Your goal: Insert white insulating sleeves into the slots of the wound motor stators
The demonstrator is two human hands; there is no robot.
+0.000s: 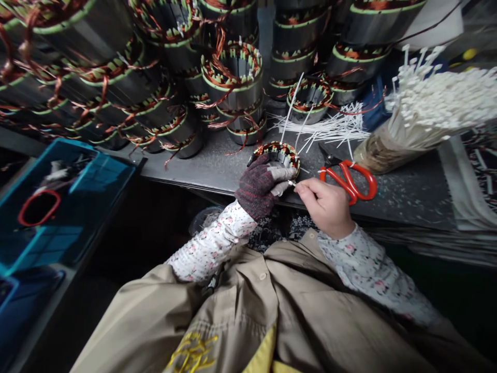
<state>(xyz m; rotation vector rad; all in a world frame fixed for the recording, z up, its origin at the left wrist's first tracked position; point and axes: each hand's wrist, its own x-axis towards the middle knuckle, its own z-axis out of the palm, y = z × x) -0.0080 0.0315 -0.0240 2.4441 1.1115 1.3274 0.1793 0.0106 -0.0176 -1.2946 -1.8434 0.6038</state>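
Observation:
A motor stator (280, 151) with copper windings and a pale green rim lies at the table's front edge. My left hand (259, 185), in a dark knitted glove with pale wrapped fingertips, is closed around its near side. My right hand (325, 203) is bare and pinches a white cable tie (292, 183) by its small end, close to the left fingertips. Another white tie stands up from the stator's far rim. Red-handled scissors (351, 181) lie just beyond my right hand. The stator's near side is mostly hidden by the glove.
Stacks of wound stators (233, 77) line the back and left. Loose white cable ties (330, 124) lie behind the scissors, beside a small stator (308, 101). A tall bundle of ties (382, 147) leans at right. A blue bin (42, 243) stands at left.

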